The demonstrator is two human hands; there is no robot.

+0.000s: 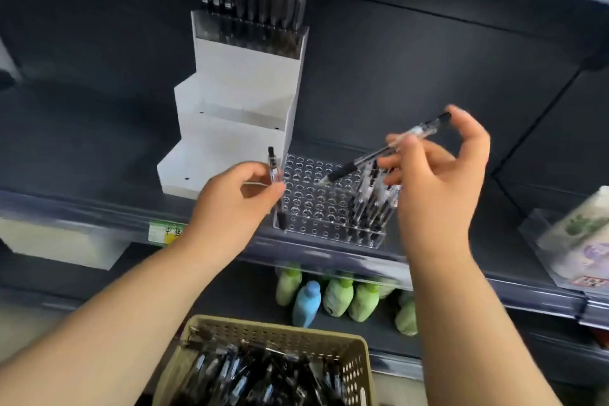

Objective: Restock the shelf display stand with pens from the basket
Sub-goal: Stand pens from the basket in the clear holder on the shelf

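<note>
gripping one pen (273, 165) nearly upright, the left hand (235, 196) hovers at the left edge of the clear holed display stand (313, 208) on the shelf (85, 158). the right hand (438, 171) pinches a second pen (359, 161), slanted tip-down over the holes, beside standing pens (372, 204) in the right rows. the basket (280, 336) of pens sits below.

The person is showing a bare left hand (237, 198) and a bare right hand (438, 184). The left forearm (131, 316) and the right forearm (461, 313) are likewise showing uncovered, right down to the bottom of the view.
</note>
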